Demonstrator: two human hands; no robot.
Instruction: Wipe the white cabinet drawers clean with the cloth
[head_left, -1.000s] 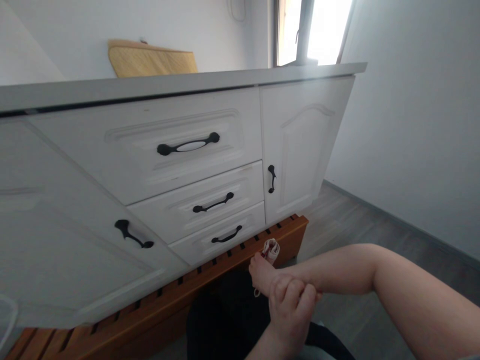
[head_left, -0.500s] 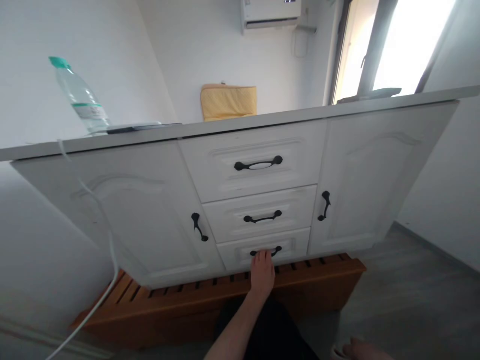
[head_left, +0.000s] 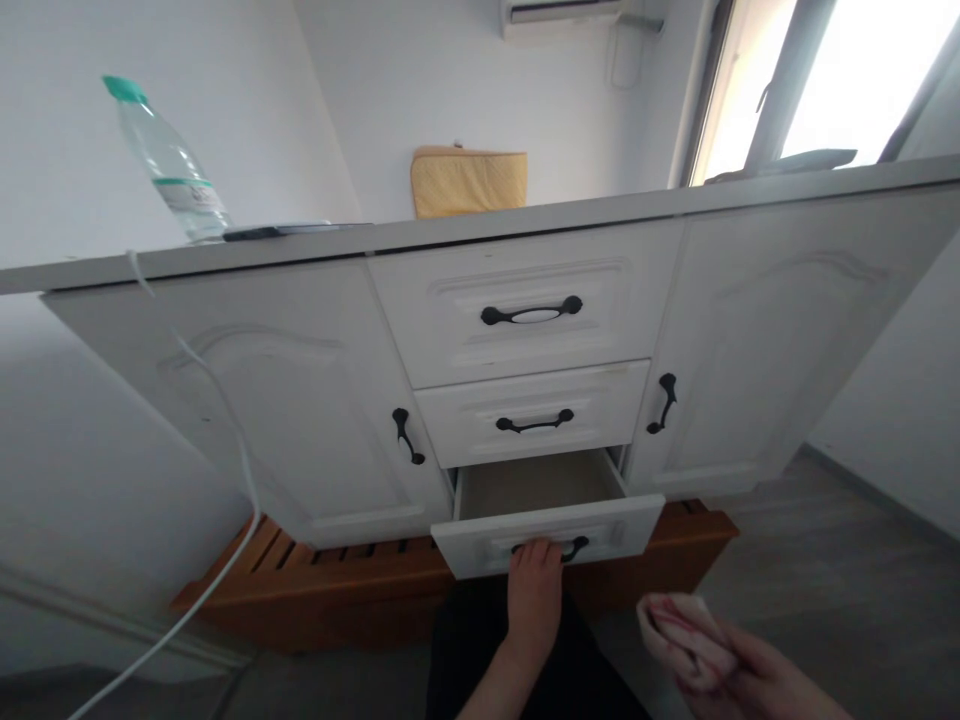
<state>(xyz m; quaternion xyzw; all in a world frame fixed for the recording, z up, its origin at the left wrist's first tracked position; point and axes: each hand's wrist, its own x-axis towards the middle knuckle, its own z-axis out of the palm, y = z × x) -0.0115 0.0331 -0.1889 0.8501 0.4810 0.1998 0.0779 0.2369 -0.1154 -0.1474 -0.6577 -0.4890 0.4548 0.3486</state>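
My left hand (head_left: 535,597) has its fingers hooked over the black handle (head_left: 576,549) of the bottom drawer. That drawer (head_left: 465,548) stands pulled out, and the visible part of its inside looks bare. At the lower right my right hand (head_left: 765,672) grips a folded cloth (head_left: 686,640), white with pink-red marks. The cloth hangs in the air to the right of the drawer. Above the pulled-out drawer, the middle drawer (head_left: 600,440) and the top drawer (head_left: 630,350) are closed.
White cabinet doors (head_left: 292,440) flank the drawers. A brown slatted wooden bench (head_left: 300,600) lies under the cabinet. On the countertop (head_left: 450,225) stand a plastic bottle (head_left: 176,180) and a dark flat item (head_left: 262,232). A white cable (head_left: 244,470) hangs at the left.
The bottom drawer, shut before, has come out toward me with my left hand on its handle. My right hand has risen further into view with the cloth.
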